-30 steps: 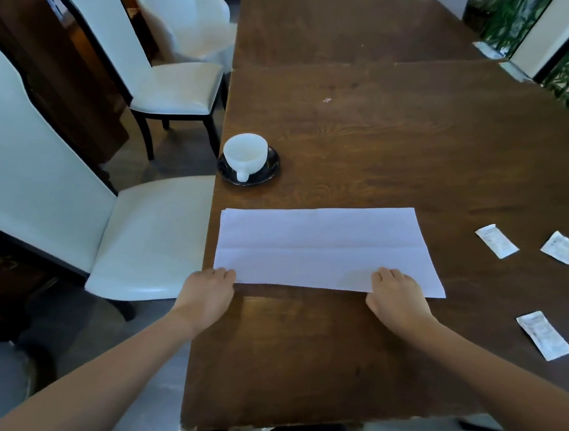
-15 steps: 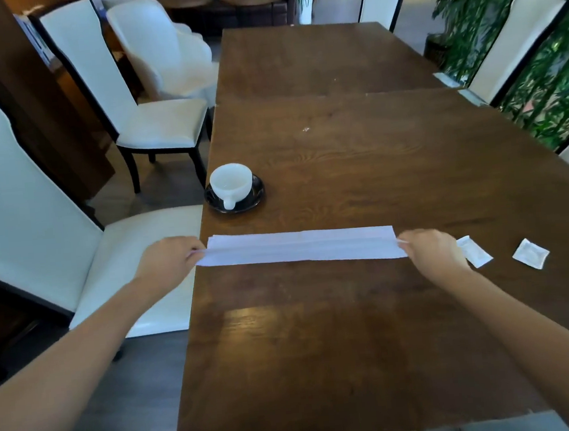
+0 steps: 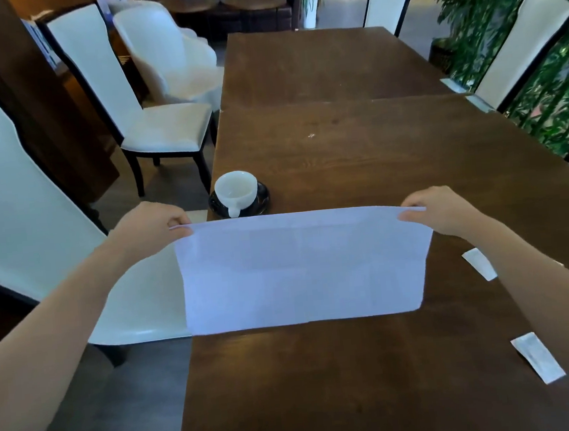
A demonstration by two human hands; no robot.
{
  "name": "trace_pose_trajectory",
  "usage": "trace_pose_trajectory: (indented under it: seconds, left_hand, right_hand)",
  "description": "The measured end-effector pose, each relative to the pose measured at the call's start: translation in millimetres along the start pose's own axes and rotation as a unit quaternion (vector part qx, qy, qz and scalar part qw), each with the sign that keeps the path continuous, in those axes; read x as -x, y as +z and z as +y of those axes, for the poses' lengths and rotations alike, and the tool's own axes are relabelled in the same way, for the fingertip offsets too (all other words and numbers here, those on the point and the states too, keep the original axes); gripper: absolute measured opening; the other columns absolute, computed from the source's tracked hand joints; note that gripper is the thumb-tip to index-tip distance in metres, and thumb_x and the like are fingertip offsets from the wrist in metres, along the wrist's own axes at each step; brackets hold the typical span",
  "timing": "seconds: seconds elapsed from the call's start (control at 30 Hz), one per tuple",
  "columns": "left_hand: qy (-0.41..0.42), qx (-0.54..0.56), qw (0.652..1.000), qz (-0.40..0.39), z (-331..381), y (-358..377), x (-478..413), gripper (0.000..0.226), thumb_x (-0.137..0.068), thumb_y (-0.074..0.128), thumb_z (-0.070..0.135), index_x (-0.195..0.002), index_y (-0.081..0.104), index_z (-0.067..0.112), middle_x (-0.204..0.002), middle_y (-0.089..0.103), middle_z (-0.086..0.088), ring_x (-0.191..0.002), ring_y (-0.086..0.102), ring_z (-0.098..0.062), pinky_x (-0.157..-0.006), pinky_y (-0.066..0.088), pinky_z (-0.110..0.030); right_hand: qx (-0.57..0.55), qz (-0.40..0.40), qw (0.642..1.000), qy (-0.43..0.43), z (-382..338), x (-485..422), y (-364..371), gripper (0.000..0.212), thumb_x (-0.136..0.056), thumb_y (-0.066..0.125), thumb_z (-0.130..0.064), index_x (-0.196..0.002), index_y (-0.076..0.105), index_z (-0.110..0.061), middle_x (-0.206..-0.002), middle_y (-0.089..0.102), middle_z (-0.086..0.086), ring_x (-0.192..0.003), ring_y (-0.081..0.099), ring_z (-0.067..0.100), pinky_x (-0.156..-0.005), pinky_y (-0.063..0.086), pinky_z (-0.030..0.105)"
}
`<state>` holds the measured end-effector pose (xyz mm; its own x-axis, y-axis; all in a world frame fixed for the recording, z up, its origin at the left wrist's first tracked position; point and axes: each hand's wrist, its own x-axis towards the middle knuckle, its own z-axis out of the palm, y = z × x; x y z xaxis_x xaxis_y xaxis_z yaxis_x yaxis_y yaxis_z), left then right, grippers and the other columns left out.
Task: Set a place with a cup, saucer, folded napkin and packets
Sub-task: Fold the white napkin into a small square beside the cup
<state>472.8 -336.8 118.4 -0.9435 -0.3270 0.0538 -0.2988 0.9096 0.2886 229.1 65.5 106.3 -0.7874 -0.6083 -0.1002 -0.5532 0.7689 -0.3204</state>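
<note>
Head view: napkin (image 3: 301,268) hides table (image 3: 357,160); cup (image 3: 236,189) beyond.

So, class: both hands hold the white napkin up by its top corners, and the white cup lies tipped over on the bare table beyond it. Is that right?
Not quite. The head view shows the cup standing upright on a dark saucer, not tipped on bare wood. The rest holds: the left hand and right hand pinch the napkin's top corners.
</note>
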Motion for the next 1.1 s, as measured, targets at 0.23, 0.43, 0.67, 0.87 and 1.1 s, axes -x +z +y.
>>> trace_pose_trajectory:
  seconds: [0.23, 0.43, 0.67, 0.87, 1.1]
  left_hand:
    - [-0.080, -0.023, 0.993, -0.086, -12, 36, -36, 0.016, -0.085, 0.063, 0.019, -0.087, 0.069, 0.005, -0.092, 0.066, -0.005, -0.090, 0.057, -0.022, -0.072, 0.043, -0.030]
    - [-0.094, -0.036, 0.993, -0.068, -28, 63, -28, 0.012, -0.087, 0.056, 0.018, -0.083, 0.065, 0.012, -0.093, 0.066, -0.006, -0.089, 0.055, -0.025, -0.071, 0.044, -0.034]
    - [-0.011, -0.022, 0.998, 0.059, -31, 101, 36, 0.006, -0.082, 0.064, 0.006, -0.079, 0.069, 0.006, -0.085, 0.069, -0.009, -0.080, 0.062, -0.030, -0.063, 0.045, -0.034]
    - [0.057, -0.066, 0.995, 0.041, -33, 128, 66, 0.017, -0.061, 0.080, -0.006, -0.063, 0.065, 0.003, -0.067, 0.067, -0.010, -0.060, 0.064, -0.028, -0.052, 0.049, -0.032]
    - [0.058, -0.092, 0.994, 0.031, -36, 147, 72, 0.022, -0.057, 0.080, -0.007, -0.064, 0.064, 0.005, -0.068, 0.067, -0.009, -0.061, 0.064, -0.027, -0.054, 0.051, -0.032]
  right_hand:
    - [-0.002, -0.006, 0.998, 0.057, -7, -45, 42, 0.024, -0.092, 0.052, -0.022, -0.102, 0.072, -0.012, -0.108, 0.071, 0.006, -0.089, 0.064, 0.022, -0.077, 0.052, 0.033]
    - [-0.019, 0.042, 0.995, 0.083, -4, -40, 72, 0.023, -0.092, 0.052, -0.021, -0.102, 0.072, -0.017, -0.107, 0.072, 0.005, -0.089, 0.066, 0.027, -0.073, 0.046, 0.029]
    - [0.022, 0.101, 0.994, -0.041, 17, 13, 103, 0.017, -0.083, 0.066, -0.010, -0.095, 0.076, -0.018, -0.096, 0.073, 0.002, -0.099, 0.062, 0.023, -0.076, 0.044, 0.028]
    - [0.087, 0.056, 0.993, -0.060, 29, 33, 130, 0.021, -0.085, 0.065, -0.011, -0.102, 0.074, -0.018, -0.112, 0.071, -0.004, -0.112, 0.060, 0.022, -0.096, 0.040, 0.036]
    - [0.124, 0.023, 0.992, -0.017, 30, 41, 145, 0.030, -0.091, 0.056, -0.018, -0.119, 0.065, -0.024, -0.130, 0.060, -0.009, -0.127, 0.048, 0.013, -0.111, 0.027, 0.031]
